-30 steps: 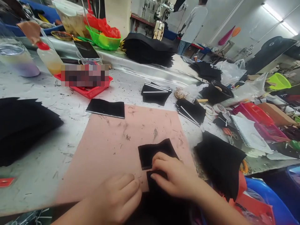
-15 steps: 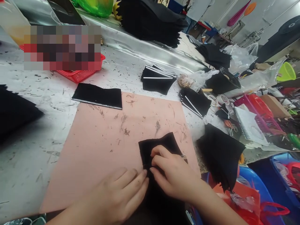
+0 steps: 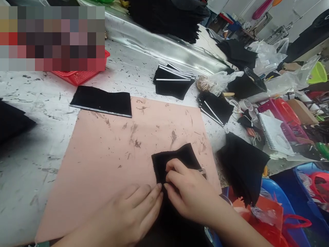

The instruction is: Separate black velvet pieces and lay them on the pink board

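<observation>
A piece of black fabric [image 3: 177, 156] lies on the right part of the pink mat [image 3: 108, 178], and dark cloth continues below my hands toward the mat's near edge. My left hand [image 3: 140, 207] has its index finger and thumb closed together at the fabric's left edge. Just beside it, my right hand [image 3: 186, 185] rests over the fabric with curled fingers, its thumb tip nearly meeting the left fingertips. Both hands pinch the cloth there; the exact grip under the fingers is hidden. A small shiny piece [image 3: 203, 172] shows behind the right hand.
A black strip with a pale edge [image 3: 102, 101] overlaps the mat's far left corner. Stacks of black pieces with white strips [image 3: 174, 82] lie beyond. More black fabric [image 3: 244, 164] hangs over the right edge near blue bins [image 3: 290, 206]. A red basket [image 3: 79, 77] stands at far left.
My hands hold almost the same pose at the fabric's edge. The view has shifted slightly, so the table's far items sit a little higher.
</observation>
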A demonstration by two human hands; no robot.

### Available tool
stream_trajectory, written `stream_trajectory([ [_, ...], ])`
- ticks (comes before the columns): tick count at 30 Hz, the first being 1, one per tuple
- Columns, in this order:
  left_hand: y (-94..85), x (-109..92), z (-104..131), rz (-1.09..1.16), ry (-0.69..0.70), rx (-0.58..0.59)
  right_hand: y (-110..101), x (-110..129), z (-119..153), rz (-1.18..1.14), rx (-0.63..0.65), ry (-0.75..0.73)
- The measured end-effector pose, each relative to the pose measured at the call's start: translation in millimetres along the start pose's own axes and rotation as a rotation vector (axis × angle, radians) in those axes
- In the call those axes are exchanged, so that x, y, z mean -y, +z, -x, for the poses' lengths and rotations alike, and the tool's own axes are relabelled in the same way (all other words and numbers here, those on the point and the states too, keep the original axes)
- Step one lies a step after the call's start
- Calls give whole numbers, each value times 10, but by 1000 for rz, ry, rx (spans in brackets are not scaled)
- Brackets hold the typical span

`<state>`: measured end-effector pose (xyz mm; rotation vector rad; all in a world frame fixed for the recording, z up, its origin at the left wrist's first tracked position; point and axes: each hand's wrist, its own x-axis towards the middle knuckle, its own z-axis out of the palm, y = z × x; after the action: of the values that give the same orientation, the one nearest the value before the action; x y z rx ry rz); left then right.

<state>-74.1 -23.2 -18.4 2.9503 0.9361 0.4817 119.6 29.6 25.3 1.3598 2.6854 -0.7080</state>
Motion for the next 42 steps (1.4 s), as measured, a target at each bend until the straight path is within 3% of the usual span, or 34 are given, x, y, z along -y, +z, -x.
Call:
stream_trajectory([
  [4,33,-78,-33,-82,-30,-39,-8,22,18,48,8,28],
  [8,52,-134,-110,-165,-29,-22,-117,-78,122,112,4,197],
  [12,90,-121,-166,-138,-54,-80,-230,-291,268,5,-26,340],
  [17,201,-84,-159,-93,-56,-164,-219,-460,330,-120,-51,372],
  [21,199,-34,-241,-105,3,-91,-175,-489,301,-91,-53,366],
  [28,97,35,-679,-78,81,82,-173,-533,291,-58,-87,387],
  [32,93,40,-838,-103,134,75,-213,-661,387,-202,-127,489],
  [36,139,57,-849,-112,186,81,-217,-791,447,-375,-159,504],
  [42,229,91,-813,-38,180,60,-220,-836,424,-386,-180,471],
])
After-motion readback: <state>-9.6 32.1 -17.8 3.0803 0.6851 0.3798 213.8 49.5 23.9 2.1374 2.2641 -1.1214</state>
